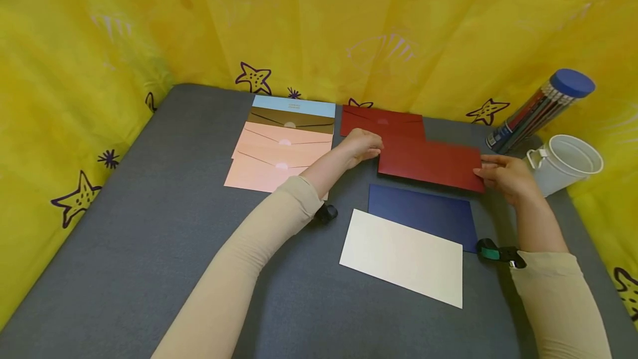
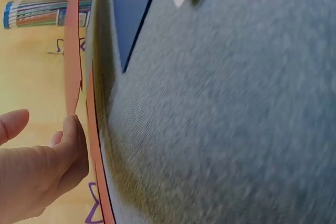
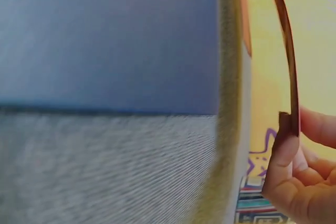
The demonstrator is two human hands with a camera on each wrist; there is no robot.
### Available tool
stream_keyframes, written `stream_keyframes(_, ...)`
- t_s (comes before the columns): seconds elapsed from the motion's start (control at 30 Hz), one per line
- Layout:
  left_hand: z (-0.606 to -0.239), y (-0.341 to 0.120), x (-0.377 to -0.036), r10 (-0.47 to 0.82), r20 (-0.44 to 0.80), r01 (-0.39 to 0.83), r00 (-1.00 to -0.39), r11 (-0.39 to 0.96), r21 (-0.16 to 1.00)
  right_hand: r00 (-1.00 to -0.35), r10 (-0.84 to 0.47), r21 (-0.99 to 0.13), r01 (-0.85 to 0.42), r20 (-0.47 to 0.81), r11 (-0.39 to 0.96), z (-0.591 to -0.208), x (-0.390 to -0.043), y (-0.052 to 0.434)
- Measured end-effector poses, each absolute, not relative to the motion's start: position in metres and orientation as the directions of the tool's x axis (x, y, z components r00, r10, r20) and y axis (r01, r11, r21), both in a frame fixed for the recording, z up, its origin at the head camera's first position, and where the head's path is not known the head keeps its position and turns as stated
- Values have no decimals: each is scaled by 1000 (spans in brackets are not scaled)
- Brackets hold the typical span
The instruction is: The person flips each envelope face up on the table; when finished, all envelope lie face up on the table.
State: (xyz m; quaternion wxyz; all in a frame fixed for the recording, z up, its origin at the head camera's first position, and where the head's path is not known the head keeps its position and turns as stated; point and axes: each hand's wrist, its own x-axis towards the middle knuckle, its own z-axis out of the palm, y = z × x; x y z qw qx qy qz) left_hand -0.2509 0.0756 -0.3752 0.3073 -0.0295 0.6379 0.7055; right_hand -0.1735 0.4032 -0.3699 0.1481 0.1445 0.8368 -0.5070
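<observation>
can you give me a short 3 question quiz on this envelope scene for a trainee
1. True or false: both hands hold the same red envelope.
2. Which envelope lies nearest the person on the grey table? A) cream B) navy C) pink
3. Fill in: the pencil tube with the blue cap leans beside a white ____.

Key
1. True: the left hand pinches its left end, the right hand its right end; it is lifted off the table.
2. A: the cream envelope partly covers the navy envelope.
3. cup.
</observation>
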Motion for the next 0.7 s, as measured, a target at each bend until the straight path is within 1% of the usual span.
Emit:
stream_keyframes(0.1,-372,70,-254,389,-423,-462,-818,-8,887,-911,70,-847,404,-406,345,-366,-173,403)
stream_keyframes(0.2,-369,63,-257,385,-410,-456,-827,-32,890,-905,38,-885,422,-423,196,-362,-173,402)
stream_keyframes(0.33,-366,52,-261,398,-394,-447,-829,-47,893,-903,-8,-902,430,-431,42,-358,-174,397)
stream_keyframes(0.5,-363,40,-267,398,-389,-427,-831,-6,904,-906,-29,-906,424,-423,-17,-353,-176,388)
stream_keyframes(0.7,-358,25,-272,388,-360,-384,-849,18,923,-923,-67,-906,386,-380,-176,-350,-177,379)
